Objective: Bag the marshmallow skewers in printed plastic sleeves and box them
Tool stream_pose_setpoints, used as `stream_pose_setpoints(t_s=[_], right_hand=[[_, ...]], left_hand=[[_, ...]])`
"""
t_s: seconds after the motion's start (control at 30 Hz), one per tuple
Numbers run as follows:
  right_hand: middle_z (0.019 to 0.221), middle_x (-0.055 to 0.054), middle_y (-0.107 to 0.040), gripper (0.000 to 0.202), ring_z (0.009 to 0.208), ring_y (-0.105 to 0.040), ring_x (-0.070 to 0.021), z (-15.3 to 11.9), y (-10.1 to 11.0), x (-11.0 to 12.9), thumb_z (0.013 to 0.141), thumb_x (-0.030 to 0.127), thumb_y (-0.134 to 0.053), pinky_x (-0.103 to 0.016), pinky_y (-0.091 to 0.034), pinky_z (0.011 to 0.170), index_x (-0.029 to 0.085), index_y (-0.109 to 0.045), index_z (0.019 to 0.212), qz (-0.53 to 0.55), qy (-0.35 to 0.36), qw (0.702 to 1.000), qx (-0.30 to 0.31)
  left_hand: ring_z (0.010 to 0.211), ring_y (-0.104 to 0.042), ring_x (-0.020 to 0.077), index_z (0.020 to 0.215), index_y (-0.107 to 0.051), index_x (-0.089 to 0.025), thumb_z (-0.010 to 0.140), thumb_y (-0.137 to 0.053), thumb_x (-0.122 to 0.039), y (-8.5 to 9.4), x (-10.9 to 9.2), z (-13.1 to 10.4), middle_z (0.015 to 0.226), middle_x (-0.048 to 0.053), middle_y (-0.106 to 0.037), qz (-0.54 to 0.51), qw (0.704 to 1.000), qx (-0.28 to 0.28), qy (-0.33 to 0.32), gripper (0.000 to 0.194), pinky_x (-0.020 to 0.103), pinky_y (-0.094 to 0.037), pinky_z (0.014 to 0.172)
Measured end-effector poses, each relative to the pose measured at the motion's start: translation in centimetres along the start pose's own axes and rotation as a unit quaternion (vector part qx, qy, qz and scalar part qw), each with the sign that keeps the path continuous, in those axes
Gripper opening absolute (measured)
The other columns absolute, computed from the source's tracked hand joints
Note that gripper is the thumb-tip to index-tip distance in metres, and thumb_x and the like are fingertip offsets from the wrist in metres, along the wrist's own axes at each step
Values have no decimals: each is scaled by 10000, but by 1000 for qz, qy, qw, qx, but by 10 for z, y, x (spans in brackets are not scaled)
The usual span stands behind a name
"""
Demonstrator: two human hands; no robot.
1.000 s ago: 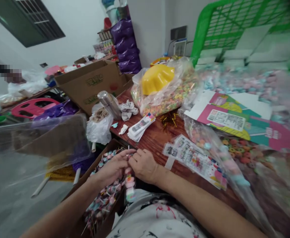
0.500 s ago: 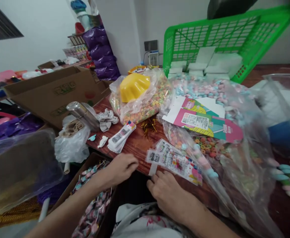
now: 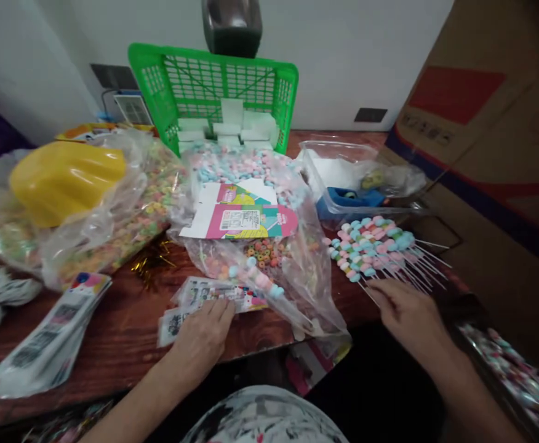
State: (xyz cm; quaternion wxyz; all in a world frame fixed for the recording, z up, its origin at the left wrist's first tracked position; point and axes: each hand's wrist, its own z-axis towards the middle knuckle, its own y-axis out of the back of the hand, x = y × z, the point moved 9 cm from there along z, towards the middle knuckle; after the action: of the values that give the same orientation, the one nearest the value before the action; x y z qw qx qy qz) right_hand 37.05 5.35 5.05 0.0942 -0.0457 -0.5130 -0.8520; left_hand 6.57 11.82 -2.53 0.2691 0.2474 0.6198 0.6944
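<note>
My left hand (image 3: 205,329) lies over a small stack of printed clear plastic bags (image 3: 189,295) near the table's front edge. Its fingers stretch forward onto them, and the thumb is hidden. At the right, my right hand (image 3: 401,307) pinches the thin white stick of a candy skewer at the near side of a pile of candy skewers (image 3: 371,246). These carry pink, blue, white and green pieces, with sticks pointing right. Between my hands, one more candy skewer (image 3: 263,282) rests on a clear bag of ring-shaped candy (image 3: 269,252).
Colourful printed cards (image 3: 246,221) lie on the candy bags, before a green basket (image 3: 223,80). A yellow bowl (image 3: 66,178) sits on another candy bag at left, with more printed bags (image 3: 52,338) below. A clear tub (image 3: 366,209) and large carton (image 3: 477,141) stand right.
The view has swung to the right. My left hand has moved onto the printed bags, where my right hand was close by. My right hand has gone right to the candy skewers.
</note>
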Motion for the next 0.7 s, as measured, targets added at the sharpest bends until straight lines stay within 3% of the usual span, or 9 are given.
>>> stream_pose_setpoints(t_s=[0.1,0.17,0.23,0.33,0.4,0.5,0.57,0.7], right_hand=[[868,-60,-697,244,788,-639,-204,0,9,-53,896,306,-467,-311,-460,699,180,-676,879,-149,-60,987,-27],[919,-69,-697,281,852,-635,-221,6,10,-69,903,336,-448,-313,-448,704,179,-682,914,-203,-92,975,-21],[986,-84,-692,320,905,-627,-236,16,6,-80,916,361,-420,-318,-432,698,176,-678,956,-236,-134,962,26],[944,-112,-692,340,852,-630,-250,29,-12,-91,912,378,-415,-318,-392,626,170,-683,927,-253,-170,943,133],[837,-126,-690,316,765,-630,-250,36,-21,-95,892,348,-442,-314,-360,586,160,-694,863,-251,-170,938,167],[752,-134,-685,327,652,-612,-228,42,-25,-98,899,313,-419,-304,-318,546,164,-706,853,-242,-163,940,179],[748,-137,-688,391,613,-599,-217,44,-22,-96,933,341,-351,-301,-302,529,180,-706,915,-236,-159,944,170],[752,-133,-699,415,590,-588,-208,43,4,-93,941,369,-337,-302,-317,527,196,-713,911,-231,-157,954,113]], left_hand=[[844,-597,211,896,-641,-159,832,-434,-37,18,0,-3,894,82,-659,-30,993,-113,-6,248,323,-498,719],[783,-580,189,816,-627,-167,869,-455,-96,28,2,-5,816,64,-645,-56,983,-176,-4,193,308,-483,702],[755,-560,182,777,-614,-172,878,-480,-137,31,4,-4,770,52,-630,-66,977,-203,5,171,309,-470,702],[754,-553,191,746,-609,-174,881,-488,-162,26,5,-1,751,50,-625,-56,979,-194,19,182,315,-458,693],[803,-564,205,818,-638,-174,891,-481,-185,22,7,0,824,60,-646,-57,983,-174,32,173,323,-457,711],[865,-565,220,920,-667,-203,909,-454,-228,14,12,2,898,58,-651,-87,988,-109,66,215,335,-454,742],[859,-564,218,887,-679,-217,918,-424,-246,10,18,4,876,51,-642,-117,986,-63,99,259,337,-449,742],[841,-561,202,791,-684,-209,902,-431,-267,10,30,8,844,42,-640,-192,970,-39,145,283,331,-437,751]])
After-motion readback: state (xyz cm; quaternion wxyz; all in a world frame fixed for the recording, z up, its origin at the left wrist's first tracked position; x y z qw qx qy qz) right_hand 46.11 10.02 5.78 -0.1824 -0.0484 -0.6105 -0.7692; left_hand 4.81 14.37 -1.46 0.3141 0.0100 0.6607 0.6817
